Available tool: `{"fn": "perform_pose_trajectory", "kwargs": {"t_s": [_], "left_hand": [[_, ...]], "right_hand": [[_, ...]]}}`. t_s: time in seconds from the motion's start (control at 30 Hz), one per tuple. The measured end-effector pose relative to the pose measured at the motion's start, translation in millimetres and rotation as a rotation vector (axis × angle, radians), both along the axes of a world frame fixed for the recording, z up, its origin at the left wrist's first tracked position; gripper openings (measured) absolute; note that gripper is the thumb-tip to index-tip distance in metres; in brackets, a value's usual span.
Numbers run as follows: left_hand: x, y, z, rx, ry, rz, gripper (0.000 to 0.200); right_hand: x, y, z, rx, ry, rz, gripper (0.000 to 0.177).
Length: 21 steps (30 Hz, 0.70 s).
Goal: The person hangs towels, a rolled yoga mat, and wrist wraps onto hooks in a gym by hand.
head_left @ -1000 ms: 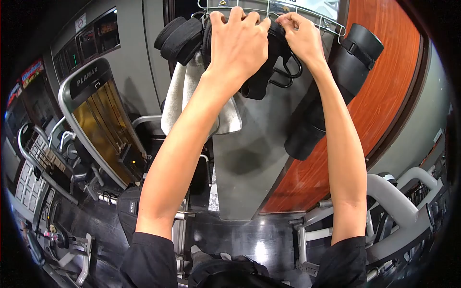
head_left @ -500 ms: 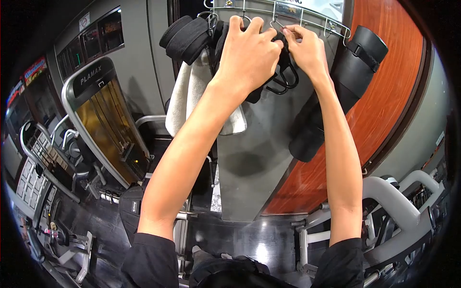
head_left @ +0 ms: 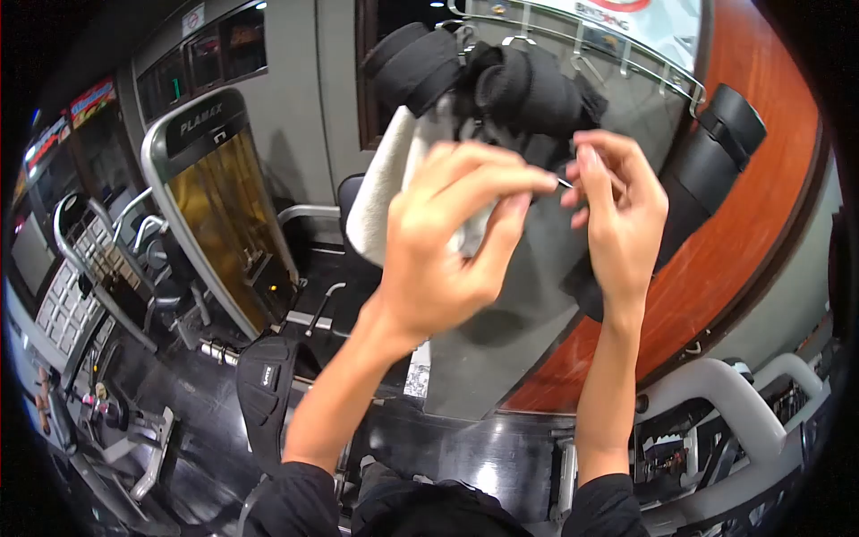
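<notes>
My left hand (head_left: 447,237) is lifted in front of the wall rack, blurred by motion, its thumb apart from the stretched fingers. Its fingertips reach toward my right hand (head_left: 622,210), whose fingers are curled and closed in a pinch. A small dark, shiny piece shows between the two hands; its kind is too blurred to tell. Behind them a rolled black padded strap (head_left: 532,94) and a second black roll (head_left: 413,67) hang from the wire hook rack (head_left: 573,40). A light grey towel (head_left: 380,192) hangs below, partly behind my left hand.
A long black padded roll (head_left: 716,152) hangs at the right against a reddish wood panel (head_left: 761,161). A Plamax weight machine (head_left: 210,197) stands at the left. Grey machine frames (head_left: 716,394) are at the lower right, and a black padded seat (head_left: 268,385) is at the lower left.
Both hands have come down and away from the rack hooks, toward me. The black roll my left hand covered is now exposed on the rack. The view has shifted a little.
</notes>
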<state>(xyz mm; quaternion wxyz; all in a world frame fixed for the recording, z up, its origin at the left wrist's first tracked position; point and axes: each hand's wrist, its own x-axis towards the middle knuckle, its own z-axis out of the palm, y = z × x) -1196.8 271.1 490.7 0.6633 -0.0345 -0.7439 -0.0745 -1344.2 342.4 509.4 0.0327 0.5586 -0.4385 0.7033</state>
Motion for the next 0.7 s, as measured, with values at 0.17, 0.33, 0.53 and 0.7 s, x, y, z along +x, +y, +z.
{"fn": "perform_pose_trajectory", "kwargs": {"t_s": [0.17, 0.33, 0.53, 0.7], "left_hand": [[55.2, 5.6, -76.3, 0.596, 0.05, -0.348, 0.015], [103.9, -8.5, -145.8, 0.88, 0.138, -0.275, 0.017], [176.4, -28.6, -207.3, 1.039, 0.387, -0.015, 0.016], [248.5, -51.1, -260.6, 1.078, 0.609, 0.191, 0.017]], "right_hand": [[43.6, -4.6, -52.8, 0.243, -0.068, 0.344, 0.012], [92.3, -47.4, -95.3, 0.445, -0.09, 0.556, 0.013], [160.0, -109.7, -151.2, 0.597, -0.016, 0.729, 0.015], [230.8, -161.2, -207.6, 0.697, -0.012, 0.99, 0.016]]}}
